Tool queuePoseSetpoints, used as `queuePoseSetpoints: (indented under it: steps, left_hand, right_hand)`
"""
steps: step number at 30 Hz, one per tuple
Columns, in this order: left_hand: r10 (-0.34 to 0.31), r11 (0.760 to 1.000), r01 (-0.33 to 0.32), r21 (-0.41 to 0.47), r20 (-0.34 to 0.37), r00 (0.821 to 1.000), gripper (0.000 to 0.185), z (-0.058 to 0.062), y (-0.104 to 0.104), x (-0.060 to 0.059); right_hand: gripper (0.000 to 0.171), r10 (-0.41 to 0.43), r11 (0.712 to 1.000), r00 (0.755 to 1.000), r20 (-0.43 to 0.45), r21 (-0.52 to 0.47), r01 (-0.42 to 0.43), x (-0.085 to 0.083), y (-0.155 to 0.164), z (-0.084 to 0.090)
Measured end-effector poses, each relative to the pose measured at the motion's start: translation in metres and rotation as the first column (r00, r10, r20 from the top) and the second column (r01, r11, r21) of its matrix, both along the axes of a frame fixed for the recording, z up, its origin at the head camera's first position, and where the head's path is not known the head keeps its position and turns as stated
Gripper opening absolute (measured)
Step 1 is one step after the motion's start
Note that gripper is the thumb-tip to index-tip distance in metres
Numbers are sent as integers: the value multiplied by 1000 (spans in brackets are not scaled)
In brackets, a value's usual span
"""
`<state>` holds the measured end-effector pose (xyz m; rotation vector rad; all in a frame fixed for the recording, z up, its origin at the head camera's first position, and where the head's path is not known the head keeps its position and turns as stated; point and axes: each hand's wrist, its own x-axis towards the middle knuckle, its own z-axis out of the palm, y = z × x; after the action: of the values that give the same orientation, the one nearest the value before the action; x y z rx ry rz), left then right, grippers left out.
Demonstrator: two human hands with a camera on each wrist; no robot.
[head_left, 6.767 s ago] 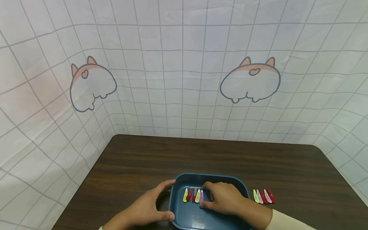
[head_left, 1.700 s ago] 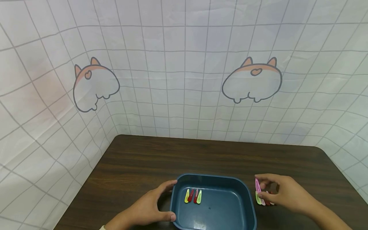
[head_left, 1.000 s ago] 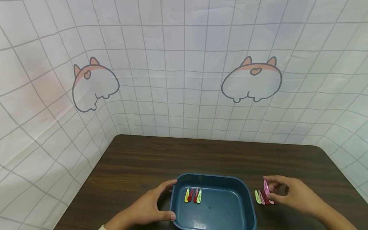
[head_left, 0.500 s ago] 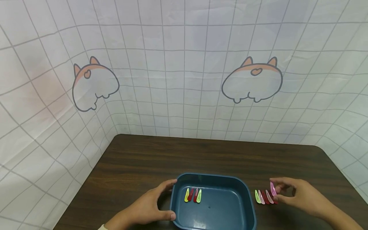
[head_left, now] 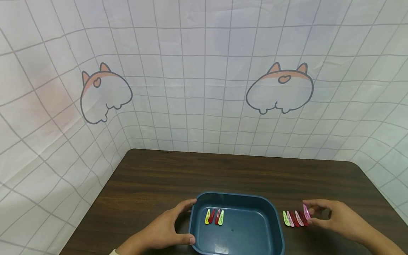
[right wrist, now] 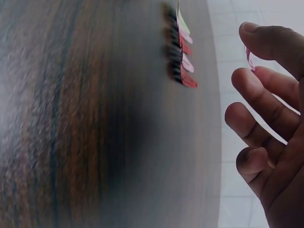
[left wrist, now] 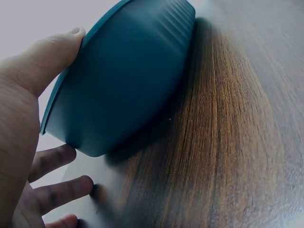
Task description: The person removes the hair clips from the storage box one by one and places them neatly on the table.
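In the head view my left hand [head_left: 165,226] rests at the left side of a blue plastic tray [head_left: 237,196], thumb and fingers spread apart. The left wrist view has the thumb [left wrist: 59,54] touching the tray's rim and another fingertip by its lower corner. Between thumb and fingers, my right hand [head_left: 341,217] pinches a purple-pink snap hair clip [head_left: 306,211]. It is held up at the right end of a row of green, pink and red hair clips [head_left: 294,219] on the table. Inside the tray lie several yellow, red and green hair clips [head_left: 220,217], towards the left.
A dark wood-grain table [head_left: 159,173] carries everything. White grid-patterned cloth [head_left: 191,88] with cartoon prints hangs around its back and sides. The tray's right rim stands just left of the clip row.
Since the oldest frame, my right hand has taken the purple-pink clip out of the tray. It has since moved rightward along the row, holding the clip. My left hand stays at the tray.
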<state>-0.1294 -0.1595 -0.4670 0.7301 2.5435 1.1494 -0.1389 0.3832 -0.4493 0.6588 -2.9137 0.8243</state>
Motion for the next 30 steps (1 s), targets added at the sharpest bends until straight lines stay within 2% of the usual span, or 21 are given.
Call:
queuePoseSetpoints:
  steps: [6,16,20,25,28,30]
  left_hand:
    - [2,1000,-2,9,11,1000,95,0,0,1]
    - [1,1000,-1,13,11,1000,95,0,-1,0]
    - [-1,1000,1,11,5,1000,96,0,-1,0]
    - [0,1000,0,16,14,1000,95,0,-1,0]
    - [0,1000,0,22,14,1000,94,0,-1,1]
    - [-2,1000,2,24,10,1000,94,0,-1,1]
  right_hand:
    - [48,-6,1000,1000,17,14,6,-1,6,-4]
    - [54,-57,990,998,25,129,53,-5,13,-10]
    - [52,-38,989,999,-14,142,39,-7,16,-15]
    - [47,5,989,993,-120,149,13,-9,18,-24]
    - [47,10,986,991,-134,165,13,-10,18,-27]
    - [47,3,986,994,-111,169,16,-10,17,-28]
